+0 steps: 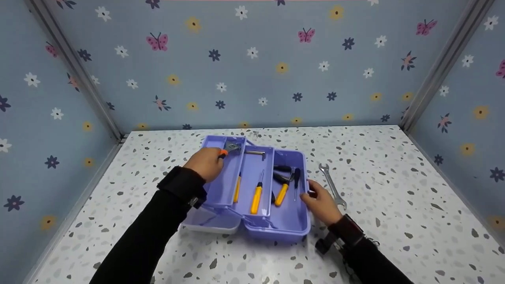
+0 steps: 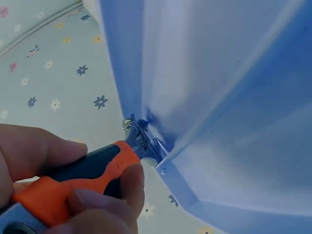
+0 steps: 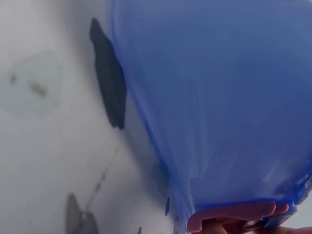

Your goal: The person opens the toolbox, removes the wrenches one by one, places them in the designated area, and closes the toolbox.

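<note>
My left hand (image 1: 205,163) grips an adjustable wrench (image 2: 117,161) by its orange and black handle. The wrench's metal head lies over the far end of the left upper tray (image 1: 217,189) of a purple toolbox (image 1: 290,225), and in the left wrist view it overlaps the tray's corner. At the toolbox's right wall, my right hand (image 1: 323,203) holds the side, its thumb at the rim. Inside the box are a yellow-handled screwdriver (image 1: 257,197) and a hex key (image 1: 256,153) in the middle tray, and several dark- and yellow-handled tools (image 1: 282,193) in the deep right compartment.
An open-ended wrench (image 1: 332,185) lies on the speckled tabletop (image 1: 378,189) just right of the toolbox. The toolbox's lid section (image 1: 215,225) is under the left tray. Flower-patterned panels (image 1: 252,79) enclose the table at the back and both sides.
</note>
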Available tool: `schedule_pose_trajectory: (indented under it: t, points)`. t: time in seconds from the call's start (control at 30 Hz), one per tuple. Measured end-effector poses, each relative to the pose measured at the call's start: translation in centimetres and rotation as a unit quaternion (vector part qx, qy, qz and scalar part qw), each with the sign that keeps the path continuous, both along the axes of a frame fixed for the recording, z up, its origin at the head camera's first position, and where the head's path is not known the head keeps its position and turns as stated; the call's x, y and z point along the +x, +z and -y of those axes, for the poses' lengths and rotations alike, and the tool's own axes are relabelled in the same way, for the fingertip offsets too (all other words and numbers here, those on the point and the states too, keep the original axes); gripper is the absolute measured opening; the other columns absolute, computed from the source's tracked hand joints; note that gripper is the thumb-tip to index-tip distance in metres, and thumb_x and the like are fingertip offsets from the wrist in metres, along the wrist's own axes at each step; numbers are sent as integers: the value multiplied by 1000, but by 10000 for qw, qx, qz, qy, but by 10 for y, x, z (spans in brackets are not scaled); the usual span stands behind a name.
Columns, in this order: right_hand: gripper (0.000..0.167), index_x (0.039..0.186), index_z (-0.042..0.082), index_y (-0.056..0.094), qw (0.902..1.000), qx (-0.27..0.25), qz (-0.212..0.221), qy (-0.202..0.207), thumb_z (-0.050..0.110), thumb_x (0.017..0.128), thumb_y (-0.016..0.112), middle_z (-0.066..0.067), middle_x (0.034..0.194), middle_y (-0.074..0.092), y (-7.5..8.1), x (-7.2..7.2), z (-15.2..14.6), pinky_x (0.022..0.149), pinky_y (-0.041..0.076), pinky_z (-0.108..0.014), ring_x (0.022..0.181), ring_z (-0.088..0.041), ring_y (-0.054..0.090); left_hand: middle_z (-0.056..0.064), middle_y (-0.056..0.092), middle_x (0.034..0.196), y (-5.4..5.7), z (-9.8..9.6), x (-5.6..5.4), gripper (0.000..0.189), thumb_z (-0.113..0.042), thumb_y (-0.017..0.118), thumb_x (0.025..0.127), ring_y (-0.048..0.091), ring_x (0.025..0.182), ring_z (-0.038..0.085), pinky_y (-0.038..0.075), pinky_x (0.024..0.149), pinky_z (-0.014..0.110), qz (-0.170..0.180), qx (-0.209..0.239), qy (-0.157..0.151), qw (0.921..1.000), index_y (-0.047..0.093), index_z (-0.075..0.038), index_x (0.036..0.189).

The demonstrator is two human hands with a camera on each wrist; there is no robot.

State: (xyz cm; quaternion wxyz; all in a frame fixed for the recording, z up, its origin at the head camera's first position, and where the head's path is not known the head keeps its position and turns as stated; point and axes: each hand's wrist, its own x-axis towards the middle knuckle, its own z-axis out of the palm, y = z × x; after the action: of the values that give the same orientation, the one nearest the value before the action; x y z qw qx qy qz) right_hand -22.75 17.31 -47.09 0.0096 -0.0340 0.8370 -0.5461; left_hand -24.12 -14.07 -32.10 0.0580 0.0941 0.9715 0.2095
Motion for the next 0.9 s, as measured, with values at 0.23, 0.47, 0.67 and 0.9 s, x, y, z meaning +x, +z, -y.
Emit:
schedule_pose_trajectory:
  t: [0.23, 0.47, 0.67, 0.9]
  points:
    - [54, 143, -3, 45, 9998, -200, 94, 32, 9, 92, 61, -28, 135, 55, 0, -2, -1, 83, 57, -32, 117, -35, 61, 20, 60, 94, -3, 7, 12, 32, -8, 43, 100, 52, 77, 27, 45, 71, 38, -757, 609, 125, 9952, 56, 5, 125]
    - [56, 144, -4, 42, 9987, -479, 146, -134, 13, 95, 61, -29, 142, 48, 10, -2, -3, 90, 55, -35, 123, -41, 56, 26, 54, 107, -12, 3, 33, 47, -11, 46, 101, 51, 75, 28, 44, 68, 38, -1631, 1169, 258, 9793, 41, 2, 146]
    - [50, 142, -2, 46, 9955, -740, -192, -561, 14, 97, 59, -25, 142, 51, 33, -1, 1, 103, 47, -39, 126, -36, 54, 25, 55, 105, -31, -11, 49, 47, -8, 52, 99, 55, 78, 27, 49, 67, 39, -2648, 1536, 63, 9520, 43, 6, 143]
    - [45, 140, -1, 49, 9873, -1473, -547, -248, 14, 99, 57, -21, 137, 56, 60, 7, 22, 95, 48, -19, 128, -30, 53, 21, 57, 110, -50, -40, 67, 49, -7, 55, 98, 57, 83, 23, 53, 71, 35, -3006, 1678, -495, 9376, 43, 4, 144]
